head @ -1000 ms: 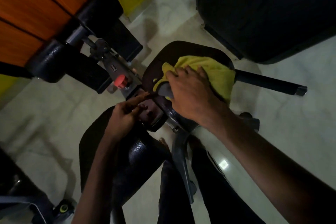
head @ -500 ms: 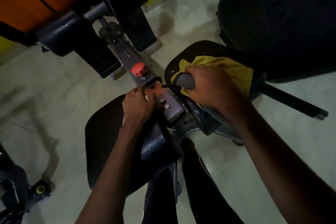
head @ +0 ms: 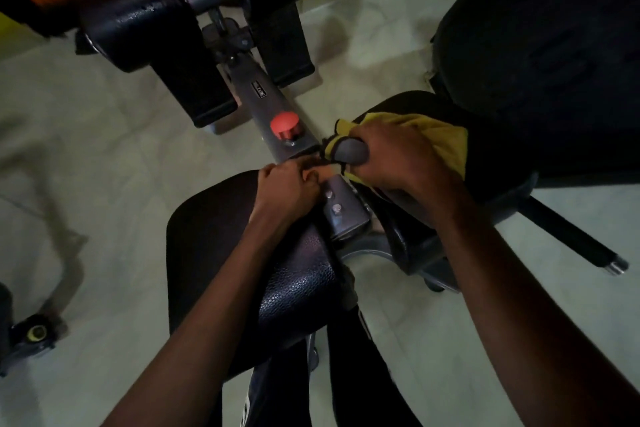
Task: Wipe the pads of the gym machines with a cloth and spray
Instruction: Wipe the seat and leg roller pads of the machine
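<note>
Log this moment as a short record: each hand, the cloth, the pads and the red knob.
right hand: holds yellow cloth over the right seat pad
left hand: fingers curled at the grey frame, beside the left seat pad; any hold unclear
red knob: on the frame, untouched
roller pads: far end, untouched

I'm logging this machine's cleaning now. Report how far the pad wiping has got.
Done: no pad can be called clean in this dim light. In hand: the right hand grips the yellow cloth on the right seat pad; the left hand is curled at the grey bracket between the pads. Left: the left seat pad and the roller pads have no cloth on them.
</note>
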Tool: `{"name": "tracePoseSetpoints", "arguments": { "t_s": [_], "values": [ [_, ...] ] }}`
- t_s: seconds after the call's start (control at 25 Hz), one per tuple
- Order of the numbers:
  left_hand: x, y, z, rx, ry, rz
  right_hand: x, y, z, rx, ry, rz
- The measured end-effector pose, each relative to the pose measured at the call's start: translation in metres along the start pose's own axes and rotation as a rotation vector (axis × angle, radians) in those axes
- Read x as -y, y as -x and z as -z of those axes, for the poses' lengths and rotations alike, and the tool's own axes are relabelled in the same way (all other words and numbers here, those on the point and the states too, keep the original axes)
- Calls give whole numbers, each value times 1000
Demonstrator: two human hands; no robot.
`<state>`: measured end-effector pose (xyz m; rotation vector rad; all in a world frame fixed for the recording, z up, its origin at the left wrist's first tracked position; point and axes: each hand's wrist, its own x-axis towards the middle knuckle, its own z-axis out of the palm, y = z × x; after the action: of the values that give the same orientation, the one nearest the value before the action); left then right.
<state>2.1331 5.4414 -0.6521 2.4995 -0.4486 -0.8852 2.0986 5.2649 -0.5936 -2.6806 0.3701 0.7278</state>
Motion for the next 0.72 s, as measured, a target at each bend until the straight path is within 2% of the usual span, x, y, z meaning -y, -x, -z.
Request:
{"name": "tracePoseSetpoints", "arguments": {
  "t_s": [0.16, 0.24, 0.4, 0.6, 0.72],
  "values": [
    [8, -3, -3, -86, 97, 5, 3, 20, -6, -48, 35, 78],
    [11, -4, -2, -127, 121, 73, 11, 9, -14, -90, 64, 32],
    [17, -5, 1, -72, 15, 176, 25, -14, -20, -126, 140, -43],
    [52, -4, 2, -47, -71, 100, 21, 7, -27, -75, 235, -46],
    [51, -2, -1, -90, -61, 92, 26, 16, -33, -113, 260, -89]
  ]
}}
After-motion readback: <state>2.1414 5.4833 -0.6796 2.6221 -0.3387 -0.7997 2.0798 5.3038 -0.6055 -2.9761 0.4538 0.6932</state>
